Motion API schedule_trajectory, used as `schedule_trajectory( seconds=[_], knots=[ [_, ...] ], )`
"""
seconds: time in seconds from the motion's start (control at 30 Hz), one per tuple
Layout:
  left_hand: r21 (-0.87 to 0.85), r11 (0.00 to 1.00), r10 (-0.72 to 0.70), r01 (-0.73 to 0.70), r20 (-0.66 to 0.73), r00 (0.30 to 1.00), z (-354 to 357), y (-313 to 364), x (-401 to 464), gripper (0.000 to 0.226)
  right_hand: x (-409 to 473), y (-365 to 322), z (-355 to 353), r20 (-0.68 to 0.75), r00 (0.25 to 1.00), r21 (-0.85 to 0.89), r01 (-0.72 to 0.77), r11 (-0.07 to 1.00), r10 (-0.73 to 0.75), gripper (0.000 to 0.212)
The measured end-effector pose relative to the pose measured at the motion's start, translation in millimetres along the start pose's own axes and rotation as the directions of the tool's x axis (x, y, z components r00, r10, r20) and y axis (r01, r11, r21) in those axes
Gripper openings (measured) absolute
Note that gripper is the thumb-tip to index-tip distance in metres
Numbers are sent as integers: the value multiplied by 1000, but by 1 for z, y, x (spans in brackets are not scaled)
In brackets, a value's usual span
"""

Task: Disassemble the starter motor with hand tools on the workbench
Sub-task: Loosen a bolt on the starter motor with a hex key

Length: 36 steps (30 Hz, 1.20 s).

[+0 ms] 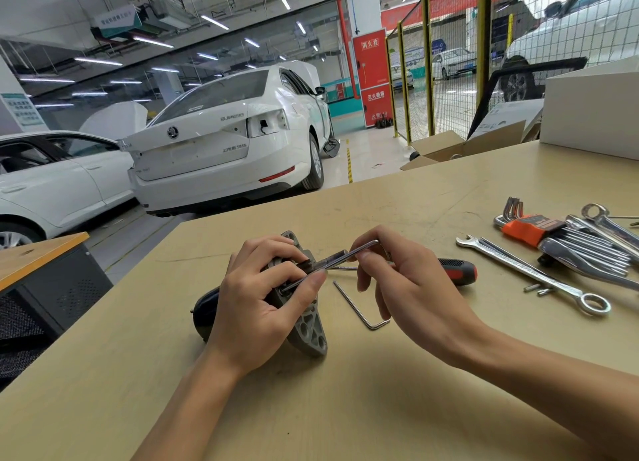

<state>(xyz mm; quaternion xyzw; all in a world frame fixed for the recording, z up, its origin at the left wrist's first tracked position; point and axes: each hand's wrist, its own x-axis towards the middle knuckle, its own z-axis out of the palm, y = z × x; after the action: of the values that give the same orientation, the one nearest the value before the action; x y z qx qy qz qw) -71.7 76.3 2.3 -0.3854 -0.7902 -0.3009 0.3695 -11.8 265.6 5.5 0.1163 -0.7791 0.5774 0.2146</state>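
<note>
The starter motor [304,325] is lying on the desk [345,408], near the middle, its grey flanged end facing right and its dark body pointing left. The left hand [262,305] is curling over it and gripping it, with the thumb pressing on the shaft of a hex key [342,258]. The right hand [397,277] is pinching the bent end of that hex key between its fingers, while the key's far tip is sitting in the motor's grey end.

Just right of the motor a second hex key [359,308] is lying loose on the desk. Behind the right hand a screwdriver [456,270] with a black and red grip is lying flat. Further right, a spanner [532,274] is resting beside two small bolts [537,289], and an orange holder [529,229] is carrying a set of hex keys; its lettering is too small to read.

At the far right a white box [587,114] is standing on the desk, and an open cardboard box [463,146] is sitting beyond the desk's edge; what is inside it is hidden. The white car [224,139] beyond is wearing "SUPERB" on its boot lid. A red cabinet [373,76] is showing Chinese characters.
</note>
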Motion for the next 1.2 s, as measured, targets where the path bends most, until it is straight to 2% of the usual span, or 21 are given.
schedule_trajectory(
  seconds=[1.2],
  knots=[
    [7,1000,2,-2,-2,1000,0,0,0,35,0,0,0,-1,1000,-10,-4,1000,4,17]
  ],
)
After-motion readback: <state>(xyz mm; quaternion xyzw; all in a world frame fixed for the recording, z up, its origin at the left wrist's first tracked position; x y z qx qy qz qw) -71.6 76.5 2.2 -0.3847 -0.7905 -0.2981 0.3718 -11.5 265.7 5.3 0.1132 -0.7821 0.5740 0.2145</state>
